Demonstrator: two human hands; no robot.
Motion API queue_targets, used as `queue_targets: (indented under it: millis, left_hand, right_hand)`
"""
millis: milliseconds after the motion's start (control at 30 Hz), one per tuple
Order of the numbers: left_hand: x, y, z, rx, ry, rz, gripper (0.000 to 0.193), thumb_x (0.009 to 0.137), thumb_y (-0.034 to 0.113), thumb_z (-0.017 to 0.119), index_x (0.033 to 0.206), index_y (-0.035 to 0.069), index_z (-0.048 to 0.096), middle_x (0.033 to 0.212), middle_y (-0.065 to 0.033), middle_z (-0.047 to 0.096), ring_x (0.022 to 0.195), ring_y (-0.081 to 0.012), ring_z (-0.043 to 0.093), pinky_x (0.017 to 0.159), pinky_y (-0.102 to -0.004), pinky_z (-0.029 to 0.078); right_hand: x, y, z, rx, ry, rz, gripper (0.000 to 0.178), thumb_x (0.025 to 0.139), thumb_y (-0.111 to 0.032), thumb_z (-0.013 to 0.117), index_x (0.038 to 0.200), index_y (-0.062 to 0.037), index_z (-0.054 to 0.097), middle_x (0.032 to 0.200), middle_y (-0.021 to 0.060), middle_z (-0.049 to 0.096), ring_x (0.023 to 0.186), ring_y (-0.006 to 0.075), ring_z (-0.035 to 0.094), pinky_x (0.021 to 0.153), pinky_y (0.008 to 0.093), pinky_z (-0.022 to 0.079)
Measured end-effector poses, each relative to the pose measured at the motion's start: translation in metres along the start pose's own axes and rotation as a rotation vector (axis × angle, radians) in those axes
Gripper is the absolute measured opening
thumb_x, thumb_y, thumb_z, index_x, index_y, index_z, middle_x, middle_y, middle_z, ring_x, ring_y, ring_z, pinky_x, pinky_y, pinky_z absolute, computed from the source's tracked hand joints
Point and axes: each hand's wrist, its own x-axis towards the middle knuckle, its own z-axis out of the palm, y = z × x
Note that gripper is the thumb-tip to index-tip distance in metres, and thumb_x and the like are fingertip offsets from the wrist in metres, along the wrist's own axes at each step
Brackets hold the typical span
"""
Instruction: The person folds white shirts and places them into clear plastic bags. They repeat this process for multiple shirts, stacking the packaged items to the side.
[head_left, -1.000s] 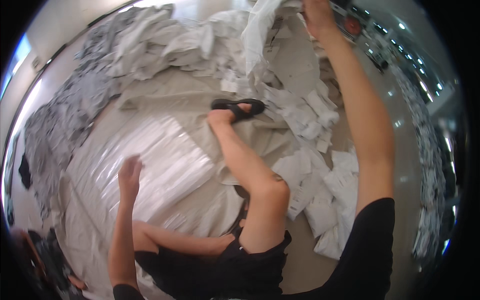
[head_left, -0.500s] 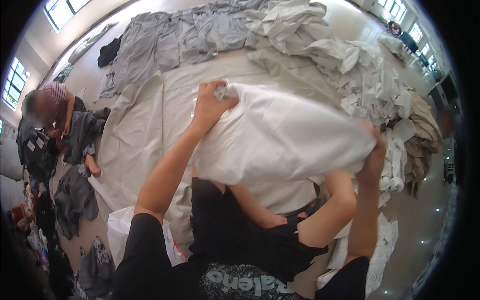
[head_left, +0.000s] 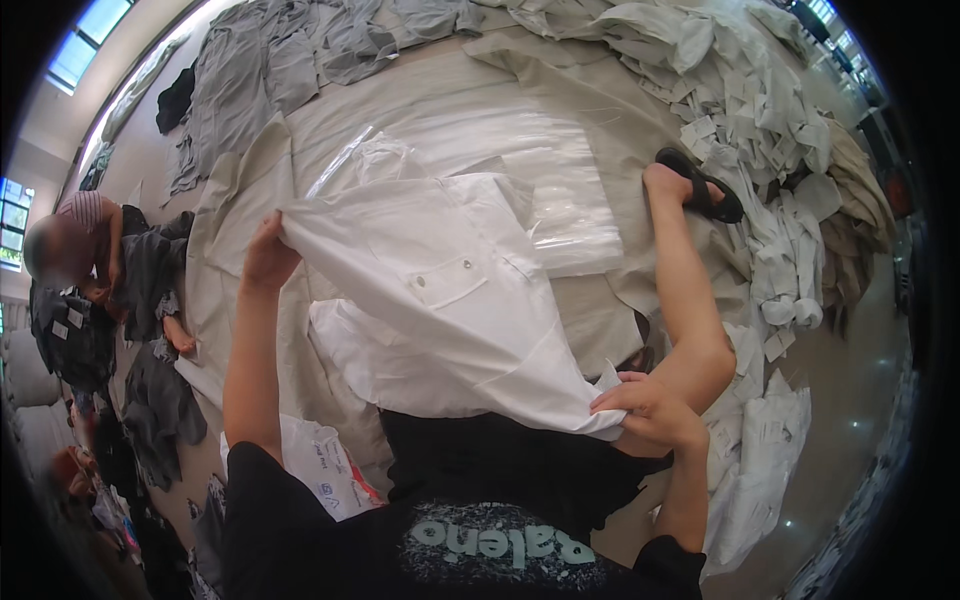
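A white garment (head_left: 430, 255) with two metal-looking buttons and stitched seams is stretched over my lap and the cloth before me. My left hand (head_left: 270, 255) is closed on its upper left corner and holds it raised. Down at the lower right, my right hand (head_left: 655, 410) pinches its other end, where a small white tag or flap sticks up. Part of the garment lies bunched under the stretched layer. Just beyond it is a stack of clear plastic bags (head_left: 575, 205), partly covered by the garment's edge.
Beige cloth (head_left: 235, 240) covers the floor. Grey garments (head_left: 250, 70) lie along the far side, and tagged pale garments (head_left: 780, 200) are heaped at right. A printed plastic bag (head_left: 320, 465) lies by my left elbow. Another person (head_left: 85, 240) sits at far left with dark garments.
The garment has been lowered and spread out, showing its buttons. My left hand moved left, my right hand down toward me. My right leg stretched forward, and the stack of clear bags came into view.
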Motion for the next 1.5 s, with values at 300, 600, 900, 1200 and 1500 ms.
queue_targets:
  millis: [300, 600, 900, 1200, 1500]
  left_hand:
    - [0.111, 0.126, 0.01, 0.848, 0.296, 0.402, 0.044, 0.108, 0.05, 0.063, 0.105, 0.007, 0.071, 0.091, -0.003, 0.072, 0.073, -0.0175, 0.068, 0.073, -0.0335, 0.055]
    - [0.105, 0.131, -0.064, 1.87, 0.641, 0.559, 0.039, 0.103, 0.038, 0.067, 0.118, 0.003, 0.078, 0.104, -0.0161, 0.081, 0.097, -0.0311, 0.078, 0.087, -0.0372, 0.057]
    - [-0.159, -0.014, 0.108, 1.882, -0.48, 0.263, 0.028, 0.076, 0.017, 0.086, 0.087, 0.005, 0.063, 0.089, -0.0097, 0.065, 0.083, -0.0338, 0.064, 0.08, -0.0441, 0.052]
    - [-0.219, -0.089, 0.051, 2.114, -0.329, -0.073, 0.094, 0.073, 0.012, 0.085, 0.158, 0.007, 0.046, 0.148, -0.0168, 0.056, 0.152, -0.0368, 0.045, 0.127, -0.0529, 0.032]
    - [-0.203, -0.144, 0.011, 1.894, 0.027, 0.464, 0.051, 0.082, 0.015, 0.08, 0.131, 0.006, 0.068, 0.128, -0.0171, 0.069, 0.129, -0.0382, 0.063, 0.113, -0.0502, 0.047]
  right_hand:
    - [0.045, -0.086, -0.032, -0.053, -0.034, -0.477, 0.038, 0.087, -0.002, 0.077, 0.123, -0.0111, 0.079, 0.122, 0.0019, 0.078, 0.11, 0.019, 0.071, 0.12, 0.055, 0.038]
    - [0.146, -0.034, 0.022, 0.24, 0.838, -0.131, 0.019, 0.101, -0.01, 0.071, 0.117, 0.0005, 0.074, 0.105, 0.0073, 0.075, 0.094, 0.0138, 0.068, 0.085, 0.0269, 0.054]
    - [0.128, 0.002, 0.148, 0.234, 0.456, 0.108, 0.052, 0.091, -0.01, 0.081, 0.14, -0.0078, 0.064, 0.089, 0.005, 0.074, 0.073, 0.013, 0.068, 0.067, 0.029, 0.054]
    - [0.211, 0.004, 0.123, -0.644, 0.252, 0.118, 0.066, 0.079, -0.029, 0.088, 0.13, -0.0036, 0.053, 0.079, 0.016, 0.075, 0.075, 0.0386, 0.076, 0.066, 0.051, 0.058]
    - [0.236, -0.108, 0.079, -0.474, 0.384, -0.096, 0.07, 0.078, -0.039, 0.09, 0.13, -0.0093, 0.053, 0.09, 0.0156, 0.076, 0.086, 0.0414, 0.075, 0.076, 0.0485, 0.059]
